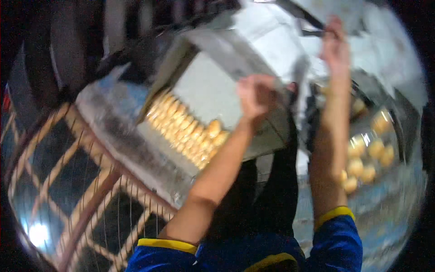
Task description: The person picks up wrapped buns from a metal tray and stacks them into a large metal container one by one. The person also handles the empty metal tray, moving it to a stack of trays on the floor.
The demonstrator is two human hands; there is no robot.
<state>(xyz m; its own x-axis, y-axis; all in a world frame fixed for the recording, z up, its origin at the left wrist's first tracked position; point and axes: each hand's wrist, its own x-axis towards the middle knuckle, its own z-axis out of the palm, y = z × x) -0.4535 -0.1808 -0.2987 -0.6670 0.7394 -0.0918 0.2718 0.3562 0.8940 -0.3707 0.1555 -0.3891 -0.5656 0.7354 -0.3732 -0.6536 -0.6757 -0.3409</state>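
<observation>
My left hand (pixel 257 95) is curled at the right side of a square grey box (pixel 222 54); what its fingers hold is unclear. The box has a pale bottom, and rows of small golden rounded pieces (pixel 181 127) lie along its lower-left side. My right hand (pixel 335 43) reaches up to a long dark bar (pixel 308 16) at the top, fingers bent at it, blurred. Beside my right forearm, more round golden pieces (pixel 376 147) sit in a shiny dark-rimmed container (pixel 398 145).
A worn concrete ledge (pixel 113 122) borders the box. To the lower left is a wooden lattice with thin vertical wires (pixel 90 190) and a bright light beyond it. Pale tiles (pixel 267 31) lie behind the box, and dark upright shapes (pixel 113 31) stand at the upper left.
</observation>
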